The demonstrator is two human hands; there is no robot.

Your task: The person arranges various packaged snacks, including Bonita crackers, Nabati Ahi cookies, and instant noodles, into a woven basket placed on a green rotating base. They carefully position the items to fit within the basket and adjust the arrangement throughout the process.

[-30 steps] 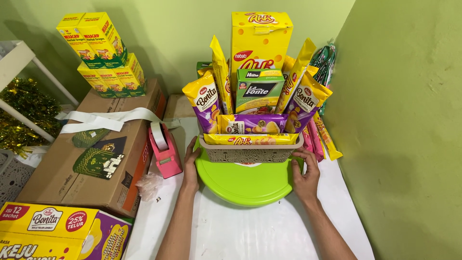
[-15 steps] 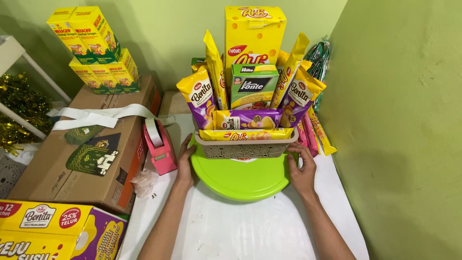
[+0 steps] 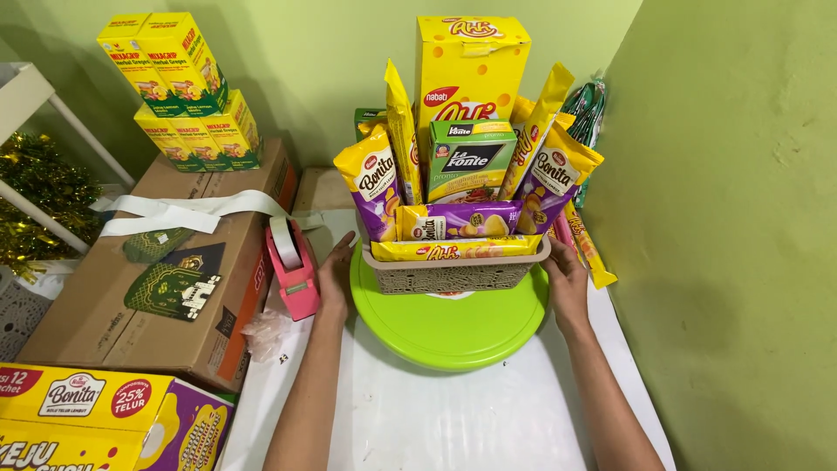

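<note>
A beige woven basket packed with snack packets and boxes, mostly yellow and purple, stands on a round lime-green turntable. My left hand rests against the turntable's left rim, beside the basket's left end. My right hand lies on the turntable's right rim, touching the basket's right end. A tall yellow box rises at the back of the arrangement, with a green box in front of it.
A pink tape dispenser sits just left of my left hand. A large cardboard box with white ribbon and stacked yellow boxes fills the left. A yellow and purple carton lies at the bottom left. A green wall closes the right.
The view has drawn closer and shifted slightly. Both hands stay at the turntable's sides; the basket's facing looks about the same.
</note>
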